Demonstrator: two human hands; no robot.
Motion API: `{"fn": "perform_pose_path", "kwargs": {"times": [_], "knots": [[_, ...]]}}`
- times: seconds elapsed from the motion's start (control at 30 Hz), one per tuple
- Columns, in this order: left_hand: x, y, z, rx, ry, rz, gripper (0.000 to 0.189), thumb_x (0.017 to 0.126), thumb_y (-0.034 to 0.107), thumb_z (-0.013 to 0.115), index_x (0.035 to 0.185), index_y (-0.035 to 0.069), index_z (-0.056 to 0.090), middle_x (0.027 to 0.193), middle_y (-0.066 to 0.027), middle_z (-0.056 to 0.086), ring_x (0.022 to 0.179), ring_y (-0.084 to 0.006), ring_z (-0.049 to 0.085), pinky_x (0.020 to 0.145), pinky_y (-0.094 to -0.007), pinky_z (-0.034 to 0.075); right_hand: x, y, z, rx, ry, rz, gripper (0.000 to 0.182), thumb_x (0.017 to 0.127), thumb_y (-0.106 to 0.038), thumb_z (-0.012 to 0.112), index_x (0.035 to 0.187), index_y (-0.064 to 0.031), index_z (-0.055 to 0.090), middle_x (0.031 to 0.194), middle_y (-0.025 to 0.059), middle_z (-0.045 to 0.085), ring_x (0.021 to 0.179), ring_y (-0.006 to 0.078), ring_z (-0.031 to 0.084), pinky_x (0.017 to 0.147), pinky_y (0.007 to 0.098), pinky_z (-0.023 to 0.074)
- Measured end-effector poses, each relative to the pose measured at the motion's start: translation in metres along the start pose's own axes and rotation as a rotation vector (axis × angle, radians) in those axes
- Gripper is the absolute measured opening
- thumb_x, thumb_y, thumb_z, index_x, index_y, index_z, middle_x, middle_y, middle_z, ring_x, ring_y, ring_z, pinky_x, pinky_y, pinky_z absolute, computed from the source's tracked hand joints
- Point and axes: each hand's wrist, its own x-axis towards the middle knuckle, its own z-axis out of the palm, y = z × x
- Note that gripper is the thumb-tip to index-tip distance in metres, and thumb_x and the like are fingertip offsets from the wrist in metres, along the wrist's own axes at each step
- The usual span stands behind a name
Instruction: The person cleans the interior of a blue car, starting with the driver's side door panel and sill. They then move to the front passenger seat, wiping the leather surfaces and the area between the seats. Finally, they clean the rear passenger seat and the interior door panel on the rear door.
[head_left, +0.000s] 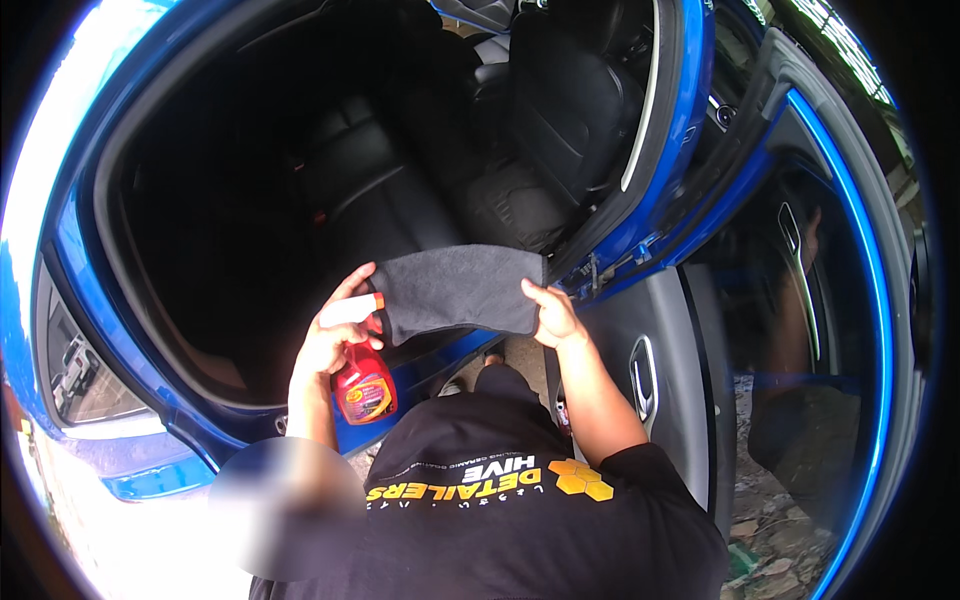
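A dark grey microfibre cloth (461, 291) is stretched between my two hands in front of the open rear doorway of a blue car. My left hand (337, 322) grips a red spray bottle (366, 386) by its neck, below the white trigger head (349, 310) with its orange-red nozzle. Fingers of that same hand also reach the cloth's left end, partly hidden behind the spray head. My right hand (555, 313) pinches the cloth's right edge, thumb on top. The bottle hangs roughly upright and bears a printed label.
Behind the cloth is the black rear seat (375, 187) with red buckles (320, 218). The front seat's back (562, 112) stands further right. An open door panel (667, 322) with a chrome inner handle (643, 379) flanks my right arm. The blue door sill (442, 360) runs below the cloth.
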Motion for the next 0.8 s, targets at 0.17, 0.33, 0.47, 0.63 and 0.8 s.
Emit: {"fn": "perform_pose_path", "kwargs": {"times": [0.17, 0.33, 0.47, 0.63, 0.8], "knots": [[0.012, 0.007, 0.011, 0.044, -0.061, -0.019, 0.107, 0.054, -0.007, 0.056, 0.159, 0.005, 0.039, 0.117, -0.0170, 0.066, 0.086, -0.0210, 0.070, 0.073, -0.0366, 0.066, 0.005, -0.009, -0.003, -0.373, 0.146, -0.177, 0.041, 0.106, -0.025, 0.061, 0.136, 0.0028, 0.060, 0.135, 0.0150, 0.066, 0.127, 0.0238, 0.061, 0.112, 0.0373, 0.0453], [0.023, 0.009, 0.022, 0.057, -0.129, -0.039, 0.107, 0.054, -0.004, 0.057, 0.160, 0.005, 0.038, 0.116, -0.0139, 0.069, 0.089, -0.0214, 0.071, 0.074, -0.0361, 0.066, 0.018, -0.012, -0.012, -0.038, 0.079, -0.002, 0.049, 0.106, -0.033, 0.059, 0.142, 0.0006, 0.056, 0.143, 0.0149, 0.061, 0.137, 0.0271, 0.054, 0.117, 0.0462, 0.0409], [0.039, 0.022, 0.051, 0.252, -0.347, -0.002, 0.105, 0.061, -0.005, 0.064, 0.161, 0.006, 0.036, 0.122, -0.0139, 0.069, 0.092, -0.0218, 0.071, 0.084, -0.0341, 0.063, 0.016, 0.000, 0.003, 0.204, -0.302, -0.006, 0.084, 0.101, -0.065, 0.050, 0.155, -0.0016, 0.042, 0.157, 0.0172, 0.048, 0.145, 0.0314, 0.046, 0.121, 0.0502, 0.0353], [0.075, -0.025, 0.094, 0.341, -0.690, -0.123, 0.112, 0.065, -0.012, 0.066, 0.166, 0.010, 0.024, 0.117, -0.0136, 0.072, 0.101, -0.0211, 0.065, 0.092, -0.0311, 0.054, 0.025, 0.061, -0.003, 0.376, -0.097, 0.139, 0.108, 0.088, -0.092, 0.032, 0.164, -0.0161, 0.030, 0.158, 0.0132, 0.047, 0.142, 0.0329, 0.048, 0.117, 0.0506, 0.0400], [0.086, -0.035, 0.091, 0.354, -0.578, -0.298, 0.108, 0.068, -0.009, 0.065, 0.166, 0.011, 0.026, 0.123, -0.0145, 0.070, 0.108, -0.0222, 0.066, 0.093, -0.0317, 0.055, 0.044, 0.084, 0.008, 0.559, -0.269, 0.069, 0.109, 0.088, -0.093, 0.029, 0.147, -0.0049, 0.050, 0.136, 0.0198, 0.062, 0.119, 0.0346, 0.064, 0.100, 0.0505, 0.0530]]}}
